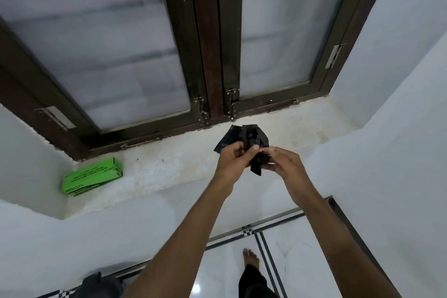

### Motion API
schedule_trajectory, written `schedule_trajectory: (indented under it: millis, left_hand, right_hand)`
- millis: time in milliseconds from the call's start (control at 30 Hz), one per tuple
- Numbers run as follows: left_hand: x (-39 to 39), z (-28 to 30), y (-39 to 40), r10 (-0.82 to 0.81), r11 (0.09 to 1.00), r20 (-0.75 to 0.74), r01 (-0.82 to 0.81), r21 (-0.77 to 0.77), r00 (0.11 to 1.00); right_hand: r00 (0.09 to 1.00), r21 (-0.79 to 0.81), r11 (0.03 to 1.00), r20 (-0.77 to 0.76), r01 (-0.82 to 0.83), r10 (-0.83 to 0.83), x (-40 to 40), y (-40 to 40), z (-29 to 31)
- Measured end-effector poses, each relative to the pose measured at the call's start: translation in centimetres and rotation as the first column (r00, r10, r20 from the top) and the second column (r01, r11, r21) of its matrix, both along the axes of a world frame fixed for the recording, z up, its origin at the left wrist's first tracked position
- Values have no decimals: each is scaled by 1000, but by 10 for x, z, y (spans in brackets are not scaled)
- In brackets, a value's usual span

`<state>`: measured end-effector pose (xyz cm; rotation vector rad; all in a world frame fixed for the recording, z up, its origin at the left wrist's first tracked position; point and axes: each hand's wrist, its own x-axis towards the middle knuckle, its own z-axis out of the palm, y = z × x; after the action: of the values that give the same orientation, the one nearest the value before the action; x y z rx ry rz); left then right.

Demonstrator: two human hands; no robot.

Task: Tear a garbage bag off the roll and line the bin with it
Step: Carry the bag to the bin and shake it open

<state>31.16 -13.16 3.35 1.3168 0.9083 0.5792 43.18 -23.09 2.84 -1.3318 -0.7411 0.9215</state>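
While my left hand [233, 159] and right hand [281, 161] pinch the folded black bag [254, 143] at frame centre, above the sill [169, 164], it feels light, limp, slippery; I'd grip its open edge.

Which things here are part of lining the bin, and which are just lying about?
Part of the job: black garbage bag, folded, held by left hand and right hand; green box on the sill, probably the bags' packaging.
Just there: window latches, door hinge.
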Motion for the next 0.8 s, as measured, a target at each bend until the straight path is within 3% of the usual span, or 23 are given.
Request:
schedule_trajectory:
  millis: [200,333,400,500,600,733,800]
  left_hand:
    - [-94,-2,-34,132,989,-7,-132,-72,991]
    - [-163,-15,-64,219,960,-106,-233,-155,970]
    - [-193,-19,-79,247,958,-172,-267,-103,953]
    - [-224,-21,-103,321,940,-319,-257,225,892]
    - [-244,-1,-136,361,868,-207,-246,432,909]
    - [-265,27,-189,19,958,-97,10,286,995]
    - [-276,31,-215,-14,986,-23,18,167,1000]
  right_hand:
    - [936,14,952,-186,306,-299,-51,-41,6]
    - [888,17,923,-279,384,-364,-80,-77,14]
    - [912,13,945,-267,326,-311,-97,-93,22]
    - [953,1,982,-239,191,-185,-129,-113,32]
    - [981,-6,997,-179,71,-71,-166,-131,38]
    - [986,-13,992,-112,-124,122,-218,-156,38]
    - [968,4,977,-139,-213,211,-239,-171,39]
